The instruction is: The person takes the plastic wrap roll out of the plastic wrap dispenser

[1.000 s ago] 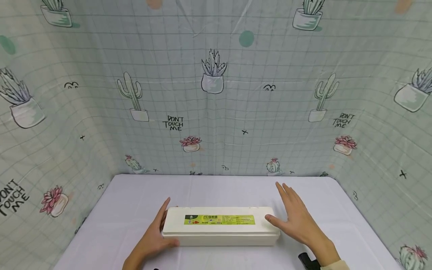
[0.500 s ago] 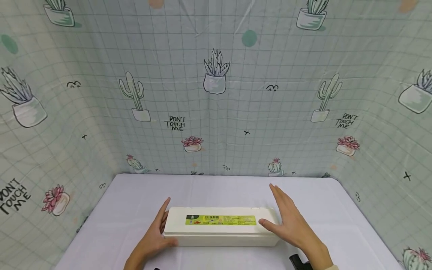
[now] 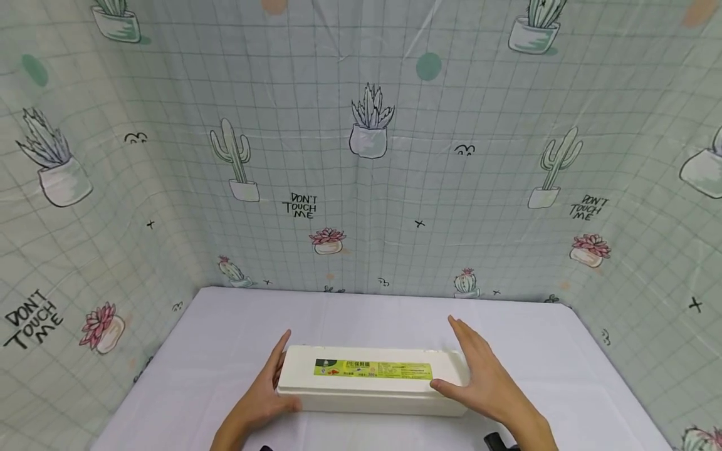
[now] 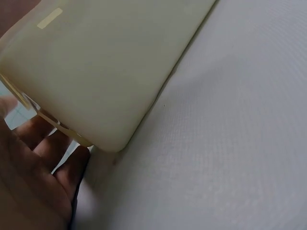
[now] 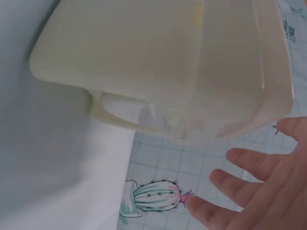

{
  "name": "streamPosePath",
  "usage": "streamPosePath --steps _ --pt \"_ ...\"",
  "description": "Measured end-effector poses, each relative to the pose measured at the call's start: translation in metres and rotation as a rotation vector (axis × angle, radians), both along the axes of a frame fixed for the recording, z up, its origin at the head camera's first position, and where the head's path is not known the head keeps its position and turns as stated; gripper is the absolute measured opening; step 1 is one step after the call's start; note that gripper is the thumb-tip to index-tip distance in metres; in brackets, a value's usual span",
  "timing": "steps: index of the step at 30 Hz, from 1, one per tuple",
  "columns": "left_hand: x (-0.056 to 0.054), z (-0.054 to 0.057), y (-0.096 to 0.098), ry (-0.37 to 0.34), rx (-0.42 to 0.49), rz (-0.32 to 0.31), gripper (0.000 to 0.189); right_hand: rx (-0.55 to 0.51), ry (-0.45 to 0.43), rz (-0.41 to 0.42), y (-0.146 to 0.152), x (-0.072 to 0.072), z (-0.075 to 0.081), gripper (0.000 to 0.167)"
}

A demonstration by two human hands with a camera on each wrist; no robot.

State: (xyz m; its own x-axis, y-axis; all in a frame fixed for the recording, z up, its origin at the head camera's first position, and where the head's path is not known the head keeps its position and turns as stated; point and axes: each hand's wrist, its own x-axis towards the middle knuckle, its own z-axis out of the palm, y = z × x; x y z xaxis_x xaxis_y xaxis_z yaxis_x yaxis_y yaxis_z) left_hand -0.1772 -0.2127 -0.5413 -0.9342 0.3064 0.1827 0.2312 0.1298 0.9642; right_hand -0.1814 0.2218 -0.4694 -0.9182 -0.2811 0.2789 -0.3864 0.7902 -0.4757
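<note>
A long white lidded plastic box (image 3: 383,402) with a yellow-green label (image 3: 372,369) lies lengthwise on the table. At its left end my left hand (image 3: 261,396) holds on, thumb by the front corner and fingers around the end. In the left wrist view, bent fingers (image 4: 69,163) reach the end of the box (image 4: 103,81). My right hand (image 3: 489,383) is spread beside the right end, its thumb in front of the lid's edge. The right wrist view shows separated fingers (image 5: 252,163) apart from the box (image 5: 139,52) and its end handle (image 5: 120,120).
A white cloth (image 3: 225,332) covers the table. Behind and at the sides hangs a grid curtain (image 3: 417,188) printed with cacti. A black object (image 3: 496,442), partly cut off, shows beside the right wrist at the bottom edge.
My right hand has moved left and slightly down towards the box's right end. The left hand keeps its place at the left end. The head view has shifted slightly.
</note>
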Motion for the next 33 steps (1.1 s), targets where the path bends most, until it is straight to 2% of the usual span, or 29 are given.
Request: streamPosePath --steps 3,7,13,19,25,29,33 --pt "-0.003 0.002 0.0 -0.04 0.0 -0.004 0.129 0.007 0.007 0.01 -0.002 -0.003 -0.002 0.115" --pt "-0.002 0.001 0.001 -0.087 -0.015 0.008 0.132 0.014 0.032 0.029 -0.003 -0.004 -0.009 0.118" --pt "-0.002 0.002 0.001 -0.098 -0.067 0.012 0.137 0.026 0.034 0.036 -0.006 -0.003 -0.01 0.118" --pt "-0.002 0.005 -0.001 -0.121 -0.12 0.007 0.142 0.026 -0.024 0.017 -0.009 -0.001 -0.012 0.12" --pt "-0.001 0.004 -0.001 -0.089 -0.126 0.005 0.144 0.012 -0.026 0.038 -0.013 0.0 -0.017 0.119" --pt "-0.001 0.005 0.002 -0.089 -0.13 0.036 0.143 0.025 -0.012 0.048 -0.015 -0.001 -0.019 0.117" --pt "0.0 0.007 0.005 -0.133 -0.15 0.097 0.14 0.045 0.019 0.06 -0.017 -0.002 -0.018 0.107"
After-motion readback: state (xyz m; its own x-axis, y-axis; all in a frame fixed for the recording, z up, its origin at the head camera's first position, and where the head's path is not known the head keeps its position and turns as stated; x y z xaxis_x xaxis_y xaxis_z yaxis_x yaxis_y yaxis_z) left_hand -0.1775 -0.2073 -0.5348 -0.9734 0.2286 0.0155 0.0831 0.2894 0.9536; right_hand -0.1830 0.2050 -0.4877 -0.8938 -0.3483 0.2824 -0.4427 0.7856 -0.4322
